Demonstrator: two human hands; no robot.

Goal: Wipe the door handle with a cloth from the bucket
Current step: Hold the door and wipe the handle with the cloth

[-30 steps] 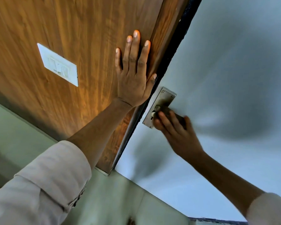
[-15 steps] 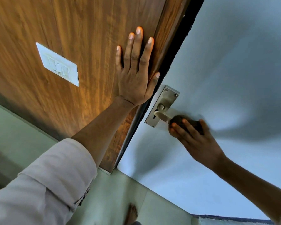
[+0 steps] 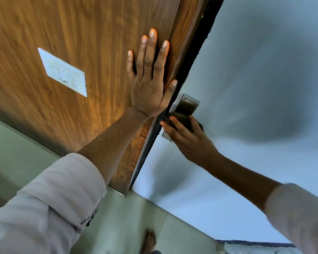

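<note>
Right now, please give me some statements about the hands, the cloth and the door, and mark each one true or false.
1. The left hand lies flat and open on the wood panel. True.
2. The right hand presses a dark cloth against the handle plate. True.
3. The cloth is white. False: it is dark, brownish.
4. The switch plate is to the right of the left hand. False: it is to its left in the picture, on the wood panel.
5. The bucket stands beside the door. False: no bucket is in view.
6. A bare foot shows on the floor below. True.
</note>
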